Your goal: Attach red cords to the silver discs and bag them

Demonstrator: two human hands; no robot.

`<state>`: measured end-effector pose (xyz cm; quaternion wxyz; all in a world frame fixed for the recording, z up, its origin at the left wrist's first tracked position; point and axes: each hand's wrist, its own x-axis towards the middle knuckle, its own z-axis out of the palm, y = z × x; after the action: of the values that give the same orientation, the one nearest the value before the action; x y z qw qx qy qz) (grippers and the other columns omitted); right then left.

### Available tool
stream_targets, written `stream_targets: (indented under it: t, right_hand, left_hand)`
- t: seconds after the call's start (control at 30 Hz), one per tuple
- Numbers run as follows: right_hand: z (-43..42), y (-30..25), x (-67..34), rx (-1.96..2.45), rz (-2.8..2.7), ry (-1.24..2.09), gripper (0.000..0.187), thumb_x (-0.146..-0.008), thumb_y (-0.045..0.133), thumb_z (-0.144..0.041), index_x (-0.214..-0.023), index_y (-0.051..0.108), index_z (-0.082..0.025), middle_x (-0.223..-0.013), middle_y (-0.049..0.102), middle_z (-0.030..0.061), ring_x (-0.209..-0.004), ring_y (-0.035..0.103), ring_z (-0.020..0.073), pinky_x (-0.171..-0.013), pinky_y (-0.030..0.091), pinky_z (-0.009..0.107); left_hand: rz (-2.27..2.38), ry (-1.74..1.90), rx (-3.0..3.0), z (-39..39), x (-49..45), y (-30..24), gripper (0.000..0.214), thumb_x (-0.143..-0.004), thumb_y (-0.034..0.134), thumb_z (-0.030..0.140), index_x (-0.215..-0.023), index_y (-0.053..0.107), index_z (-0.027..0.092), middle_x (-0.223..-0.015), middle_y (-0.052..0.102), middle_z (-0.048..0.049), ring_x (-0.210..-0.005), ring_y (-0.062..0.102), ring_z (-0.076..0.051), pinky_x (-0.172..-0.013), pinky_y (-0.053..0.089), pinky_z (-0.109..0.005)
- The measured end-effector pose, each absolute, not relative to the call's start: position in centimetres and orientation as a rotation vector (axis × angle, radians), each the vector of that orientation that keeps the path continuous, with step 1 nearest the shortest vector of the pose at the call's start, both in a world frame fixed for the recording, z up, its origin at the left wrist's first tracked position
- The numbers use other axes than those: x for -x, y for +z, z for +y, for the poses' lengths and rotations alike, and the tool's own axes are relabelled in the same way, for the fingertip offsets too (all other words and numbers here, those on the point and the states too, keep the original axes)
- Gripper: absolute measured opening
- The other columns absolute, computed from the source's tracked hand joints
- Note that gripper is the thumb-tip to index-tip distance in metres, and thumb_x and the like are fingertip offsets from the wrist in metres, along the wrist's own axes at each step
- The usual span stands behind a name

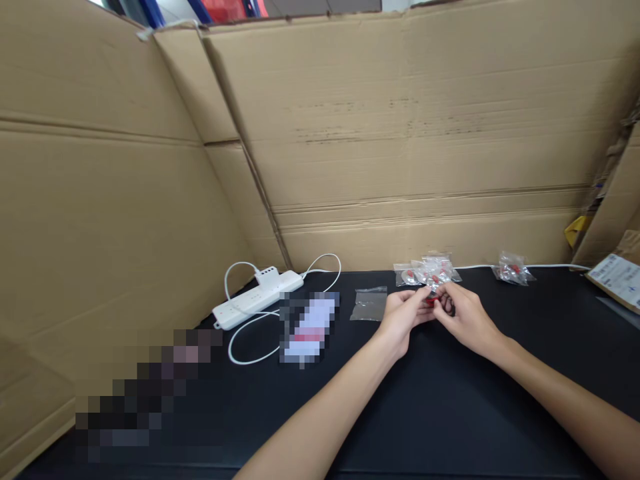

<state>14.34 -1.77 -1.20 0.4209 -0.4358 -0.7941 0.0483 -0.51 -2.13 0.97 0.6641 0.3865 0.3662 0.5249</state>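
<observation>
Head view, nearest first: a black bench (440, 413) runs under two bare forearms, with a pixelated object (160, 373) along its left side that I cannot identify. The left hand (400, 315) and right hand (467, 317) meet farther in, right of centre, fingers bent and nearly closed, both gripping a small red item (433, 301) between their fingertips; most of it is covered, so its exact shape cannot be told. Left of them lies a pixelated phone-like object (311, 330), with a looped white cable (250, 361) beside it, and a flat clear plastic bag (369, 305) sits just beside the left hand. Because so little of the red item is pinched, a slack or uneven squeeze could let it pop out and roll over the smooth surface; a careless left elbow or sleeve could snag the loop and drag the white power strip (255, 301). Just beyond the fingertips, a cluster of clear bags with red pieces (425, 272) is close enough that a forward nudge might scatter it or mix loose parts among the packets. Another small bag with red pieces (514, 270) lies apart to the right, near a white labelled packet (616, 279), and cardboard walls (360, 147) close off the back
</observation>
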Motion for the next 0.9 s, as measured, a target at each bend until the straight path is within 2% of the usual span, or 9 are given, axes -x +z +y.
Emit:
stream_targets:
  t: [0.23, 0.47, 0.73, 0.83, 0.9]
  right_hand:
    - [-1.9, -1.0, -14.2, 1.106, -1.997, 0.11, 0.003, -0.086, 0.049, -0.02, -0.086, 0.052, -0.019, -0.073, 0.054, 0.0004, -0.064, 0.054, 0.014, -0.061, 0.044, 0.026]
    - [-2.0, -1.1, -14.1, 1.105, -2.024, 0.064, 0.007, -0.083, 0.051, -0.018, -0.078, 0.048, -0.02, -0.074, 0.055, 0.0011, -0.065, 0.054, 0.0152, -0.058, 0.041, 0.026]
    - [-2.2, -0.9, -13.9, 1.105, -2.001, 0.103, 0.009, -0.084, 0.054, -0.018, -0.077, 0.048, -0.02, -0.073, 0.056, 0.0009, -0.064, 0.054, 0.0149, -0.059, 0.041, 0.026]
    - [-2.0, -0.9, -14.0, 1.109, -1.959, 0.157, 0.007, -0.084, 0.053, -0.021, -0.078, 0.05, -0.02, -0.071, 0.056, 0.0004, -0.061, 0.053, 0.0142, -0.058, 0.042, 0.026]
    - [-1.7, -1.0, -14.2, 1.115, -1.912, 0.204, 0.007, -0.086, 0.052, -0.023, -0.08, 0.052, -0.019, -0.07, 0.056, 0.0003, -0.06, 0.053, 0.0138, -0.058, 0.043, 0.026]
  left_hand:
    - [0.831, 1.207, -0.951, -2.1, 0.2, 0.9, 0.019, -0.082, 0.066, 0.027, -0.076, 0.067, 0.009, -0.07, 0.068, -0.009, -0.061, 0.064, -0.015, -0.068, 0.054, -0.031]
    - [0.877, 1.255, -1.096, -2.2, 0.0, 0.1, 0.028, -0.068, 0.08, 0.033, -0.078, 0.068, 0.01, -0.074, 0.069, -0.0098, -0.071, 0.067, -0.019, -0.068, 0.054, -0.029]
    - [1.052, 1.243, -1.354, -1.8, 0.3, -0.7, 0.029, -0.076, 0.069, 0.044, -0.076, 0.067, 0.015, -0.072, 0.069, -0.0091, -0.065, 0.065, -0.02, -0.056, 0.051, -0.027]
    - [1.098, 1.203, -1.56, -1.7, 0.8, -0.2, 0.032, -0.081, 0.062, 0.049, -0.082, 0.069, 0.017, -0.075, 0.07, -0.0092, -0.067, 0.065, -0.021, -0.06, 0.05, -0.028]
    - [1.183, 1.235, -1.75, -1.6, 1.5, 0.7, 0.031, -0.085, 0.057, 0.048, -0.083, 0.07, 0.019, -0.081, 0.071, -0.0094, -0.074, 0.066, -0.022, -0.069, 0.048, -0.03]
